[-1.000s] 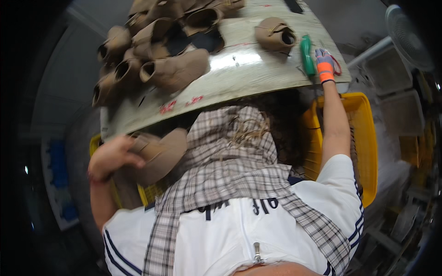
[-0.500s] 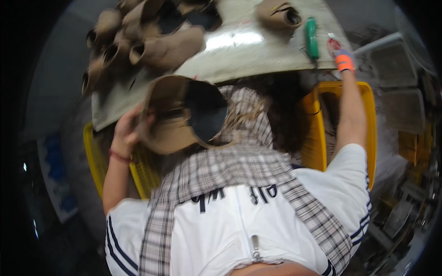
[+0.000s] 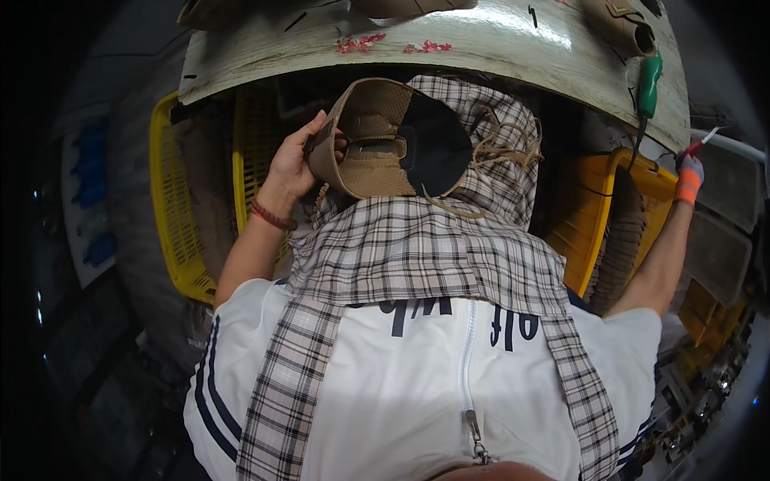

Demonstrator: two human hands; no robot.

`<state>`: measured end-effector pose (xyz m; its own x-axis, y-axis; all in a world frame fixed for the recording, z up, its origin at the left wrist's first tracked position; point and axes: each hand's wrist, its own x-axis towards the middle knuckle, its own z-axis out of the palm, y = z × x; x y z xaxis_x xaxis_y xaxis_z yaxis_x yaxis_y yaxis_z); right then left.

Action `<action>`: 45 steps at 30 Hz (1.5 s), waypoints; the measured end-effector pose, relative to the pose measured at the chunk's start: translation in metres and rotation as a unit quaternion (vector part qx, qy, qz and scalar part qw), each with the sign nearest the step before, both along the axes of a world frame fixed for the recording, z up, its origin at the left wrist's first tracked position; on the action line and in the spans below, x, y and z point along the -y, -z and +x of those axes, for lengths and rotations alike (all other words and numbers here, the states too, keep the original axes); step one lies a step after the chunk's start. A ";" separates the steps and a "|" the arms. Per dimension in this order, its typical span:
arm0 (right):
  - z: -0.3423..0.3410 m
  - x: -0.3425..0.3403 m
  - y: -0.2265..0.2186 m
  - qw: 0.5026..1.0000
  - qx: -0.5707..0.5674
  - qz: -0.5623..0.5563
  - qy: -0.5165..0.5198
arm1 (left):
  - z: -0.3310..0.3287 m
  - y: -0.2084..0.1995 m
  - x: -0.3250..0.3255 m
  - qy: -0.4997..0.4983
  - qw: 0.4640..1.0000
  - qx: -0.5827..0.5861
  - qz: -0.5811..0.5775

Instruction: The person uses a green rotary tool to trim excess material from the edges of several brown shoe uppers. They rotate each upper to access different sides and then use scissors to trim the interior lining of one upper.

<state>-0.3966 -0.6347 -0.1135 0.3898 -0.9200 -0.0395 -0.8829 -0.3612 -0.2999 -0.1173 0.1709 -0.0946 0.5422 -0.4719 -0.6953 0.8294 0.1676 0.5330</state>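
Note:
My left hand (image 3: 293, 164) grips the rim of a tan shoe upper (image 3: 373, 120), thumb outside and fingertips inside the opening. The upper has perforated tan walls and a black lining. It lies on its side over my lap, opening toward me, and loose brown laces (image 3: 505, 148) trail at its right. Out at the table's right corner, my right hand (image 3: 688, 178), in a grey and orange glove, is closed round a small red-handled tool (image 3: 706, 138) with a thin pale tip. Its exact kind is too small to tell.
Ahead stands a pale worktable (image 3: 481, 40) with more tan uppers (image 3: 618, 24) and a green-handled corded tool (image 3: 650, 84). Yellow baskets (image 3: 172, 208) sit at my left. A yellow crate (image 3: 581, 240) at my right holds stacked brown pieces (image 3: 622, 232). Grey bins (image 3: 722, 248) are beyond.
My right hand has left the tabletop's right end and is now past its corner with the red-handled tool. My left hand keeps the upper, its opening turned more toward me. The view has shifted.

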 end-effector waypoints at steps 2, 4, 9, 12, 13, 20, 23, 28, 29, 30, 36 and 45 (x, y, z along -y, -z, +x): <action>-0.031 -0.060 -0.007 0.971 0.232 0.044 -0.031 | 0.001 0.017 -0.003 -0.004 0.995 0.000 -0.100; -0.025 -0.141 -0.011 0.898 0.421 0.068 -0.113 | -0.001 0.038 -0.010 -0.049 0.984 -0.028 -0.166; 0.040 -0.366 -0.037 0.924 0.309 0.094 -0.206 | -0.001 0.078 -0.010 -0.030 0.943 0.009 -0.330; 0.082 -0.458 -0.054 0.903 0.226 0.197 -0.309 | -0.006 0.123 -0.013 -0.046 0.924 0.043 -0.377; 0.088 -0.462 -0.036 0.898 0.199 0.166 -0.356 | -0.003 0.124 -0.005 -0.049 0.952 0.084 -0.291; 0.134 -0.493 -0.051 0.820 0.037 -0.008 -0.571 | -0.011 0.102 0.027 -0.104 0.982 0.082 -0.136; 0.142 -0.499 -0.049 0.811 0.042 -0.015 -0.583 | -0.012 0.101 0.027 -0.103 0.983 0.092 -0.120; 0.148 -0.505 -0.041 0.812 0.038 -0.012 -0.583 | -0.015 0.098 0.031 -0.110 0.982 0.093 -0.122; 0.147 -0.505 -0.039 0.812 0.035 -0.015 -0.582 | -0.015 0.094 0.032 -0.111 0.981 0.080 -0.136; 0.146 -0.505 -0.037 0.813 0.032 -0.017 -0.582 | -0.015 0.089 0.033 -0.112 0.980 0.067 -0.151; 0.132 -0.493 -0.020 0.841 -0.031 -0.023 -0.539 | -0.017 0.072 0.039 -0.085 0.977 0.050 -0.190; 0.161 -0.515 -0.039 0.817 0.062 -0.037 -0.572 | -0.012 0.073 0.040 -0.104 0.979 0.040 -0.173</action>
